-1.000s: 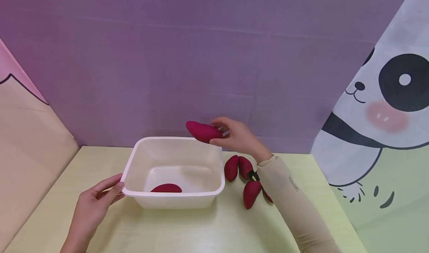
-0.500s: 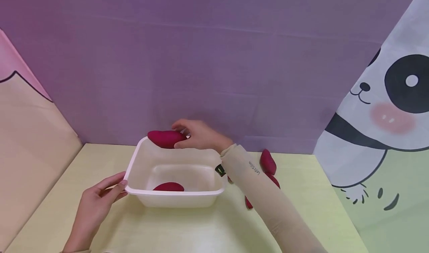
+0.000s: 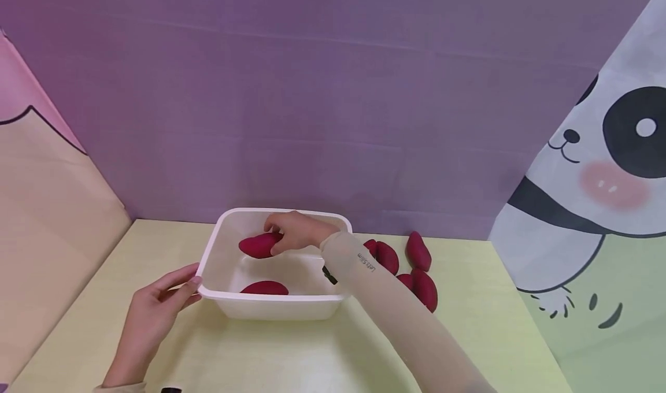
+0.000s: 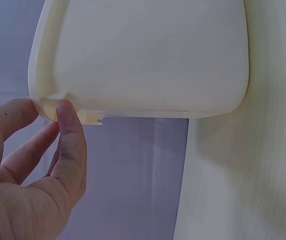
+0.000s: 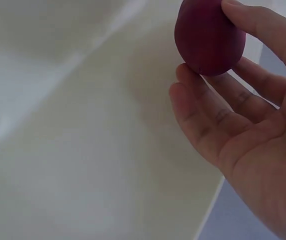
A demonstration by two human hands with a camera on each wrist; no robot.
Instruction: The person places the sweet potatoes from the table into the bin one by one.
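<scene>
A white plastic basin (image 3: 276, 309) stands on the table. My left hand (image 3: 158, 306) pinches its rim at the near left corner; the left wrist view shows thumb and fingers on that rim (image 4: 45, 107). Inside the basin, my right hand (image 3: 299, 231) grips a dark red-purple sweet potato (image 3: 257, 246) by one end, held above the floor. Close up in the right wrist view, thumb and fingertips press on the sweet potato (image 5: 210, 37). Another sweet potato (image 3: 265, 288) lies in the basin near the front wall, its lower part hidden by the rim.
Several more sweet potatoes (image 3: 425, 289) lie on the table right of the basin, partly behind my right sleeve (image 3: 390, 300). A purple backdrop (image 3: 322, 121) rises behind the table (image 3: 250, 358). A panda-printed panel (image 3: 572, 208) borders the right side.
My right hand has carried the sweet potato leftward from above the basin's back right rim, then down into the basin. The left hand keeps its hold on the rim.
</scene>
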